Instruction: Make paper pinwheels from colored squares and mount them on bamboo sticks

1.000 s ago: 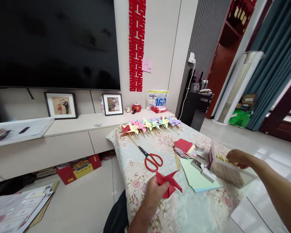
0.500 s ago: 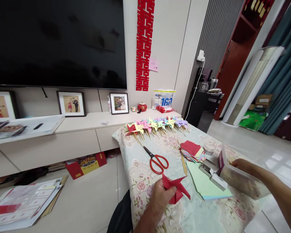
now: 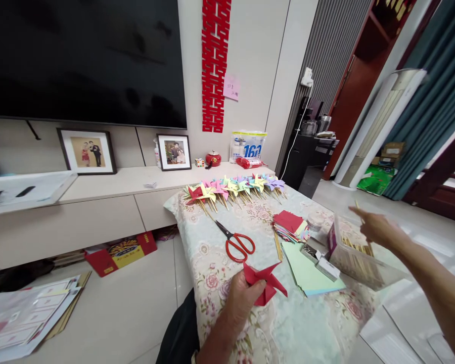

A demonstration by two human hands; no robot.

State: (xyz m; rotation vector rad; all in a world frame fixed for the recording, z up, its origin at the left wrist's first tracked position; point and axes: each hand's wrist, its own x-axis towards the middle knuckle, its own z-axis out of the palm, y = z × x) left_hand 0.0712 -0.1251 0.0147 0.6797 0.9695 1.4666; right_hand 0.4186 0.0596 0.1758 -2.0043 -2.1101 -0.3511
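My left hand (image 3: 239, 298) pinches a red paper pinwheel (image 3: 264, 284) with folded points, low over the near part of the floral tablecloth (image 3: 303, 328). Above a clear plastic box (image 3: 354, 260) full of wooden sticks, my right hand (image 3: 377, 227) is closed on a thin wooden stick (image 3: 357, 204), its ends showing above and below the fingers. Scissors (image 3: 235, 242) with red handles lie beyond the left hand. Beside the box are a small open carton of pins (image 3: 310, 251), green paper sheets (image 3: 301, 270) and a stack of coloured paper squares (image 3: 290, 225).
Finished pinwheels (image 3: 233, 189) in several colours lie in a row at the table's far end. A few loose sticks (image 3: 278, 246) rest by the paper stack. A round clear tub (image 3: 315, 221) stands near the box. Behind is a low cabinet (image 3: 144, 189) with framed photos.
My right hand has come up out of the box with a wooden stick. The left hand keeps the red pinwheel. The view has turned slightly right.
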